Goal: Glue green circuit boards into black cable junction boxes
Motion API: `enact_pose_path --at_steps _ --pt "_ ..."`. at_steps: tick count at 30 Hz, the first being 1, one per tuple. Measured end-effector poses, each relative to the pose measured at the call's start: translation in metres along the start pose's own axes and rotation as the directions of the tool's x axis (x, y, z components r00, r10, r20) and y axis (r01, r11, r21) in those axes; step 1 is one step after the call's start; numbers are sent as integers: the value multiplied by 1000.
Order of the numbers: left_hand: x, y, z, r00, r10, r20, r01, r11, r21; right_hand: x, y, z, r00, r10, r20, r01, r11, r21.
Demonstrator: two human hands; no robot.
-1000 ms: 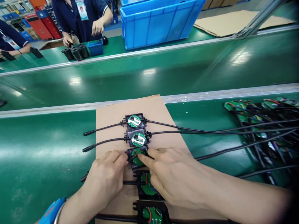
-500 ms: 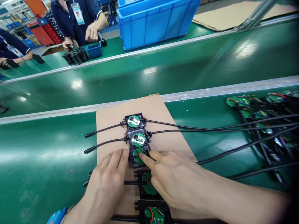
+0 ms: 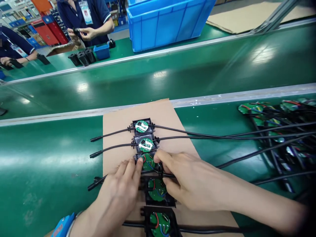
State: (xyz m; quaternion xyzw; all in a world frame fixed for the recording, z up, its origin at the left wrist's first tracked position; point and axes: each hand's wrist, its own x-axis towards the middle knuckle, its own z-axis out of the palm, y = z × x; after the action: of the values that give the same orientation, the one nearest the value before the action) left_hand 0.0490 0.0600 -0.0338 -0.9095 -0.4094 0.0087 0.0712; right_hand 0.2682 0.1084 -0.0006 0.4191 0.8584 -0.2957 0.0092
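A column of black plastic housings with round green circuit boards lies before me. The fingertips of my left hand (image 3: pixel 120 187), stretched out, rest on the left edge of the third housing (image 3: pixel 138 158); its thumb is hidden. My right hand (image 3: pixel 190 179) is closed at that housing's right side, thumb and index finger around a black cable (image 3: pixel 161 169). Red and blue wires show on the third circuit board (image 3: pixel 148 162). Farther up, two housings hold boards with white patches (image 3: pixel 142 126) (image 3: pixel 146 144). Nearer me are two more wired boards (image 3: pixel 156 190) (image 3: pixel 160 223).
Cardboard (image 3: pixel 116 128) lies under the housings on the green bench (image 3: pixel 49 164). A heap of cabled boards (image 3: pixel 269 121) is at right. Across the metal rail, a co-worker (image 3: pixel 86 23) handles a small black part near black cylinders (image 3: pixel 82 57) and a big blue crate (image 3: pixel 168 26).
My right hand has shifted from pressing the third board to its right-side cable. My left fingers have moved right onto the housing's edge. The co-worker has brought both hands together.
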Motion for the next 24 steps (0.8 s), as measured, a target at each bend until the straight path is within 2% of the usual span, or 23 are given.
enact_pose_path --at_steps 2,4,6,8,11,13,15,20,24 --pt "1 -3 -5 994 -90 -58 80 984 -157 -1 0 -3 1000 19 -18 -19 1000 -3" --pt "5 -3 -7 986 -112 -127 73 958 -276 -2 -1 -4 999 21 -25 -21 1000 -11" --pt "12 -4 -6 987 -23 -160 -39 927 -374 -3 -1 -5 1000 2 -25 -3 999 -34" --pt "18 -6 -2 989 68 -129 -121 875 -469 -4 0 -2 998 -58 -32 56 996 -73" --pt "23 -11 3 994 85 -74 -112 822 -558 -1 7 8 974 -185 -131 162 972 -168" --pt "24 -13 5 994 82 -76 -111 810 -576 3 14 16 944 -233 -234 182 959 -219" --pt "24 -13 4 993 92 -73 -117 811 -573 6 22 21 931 -229 -284 172 962 -212" --pt "24 -10 0 995 98 17 -77 871 -486 7 30 19 951 -210 -228 172 969 -178" --pt "26 -3 1 993 117 -28 -118 916 -383 7 26 20 952 -250 -179 192 938 -288"
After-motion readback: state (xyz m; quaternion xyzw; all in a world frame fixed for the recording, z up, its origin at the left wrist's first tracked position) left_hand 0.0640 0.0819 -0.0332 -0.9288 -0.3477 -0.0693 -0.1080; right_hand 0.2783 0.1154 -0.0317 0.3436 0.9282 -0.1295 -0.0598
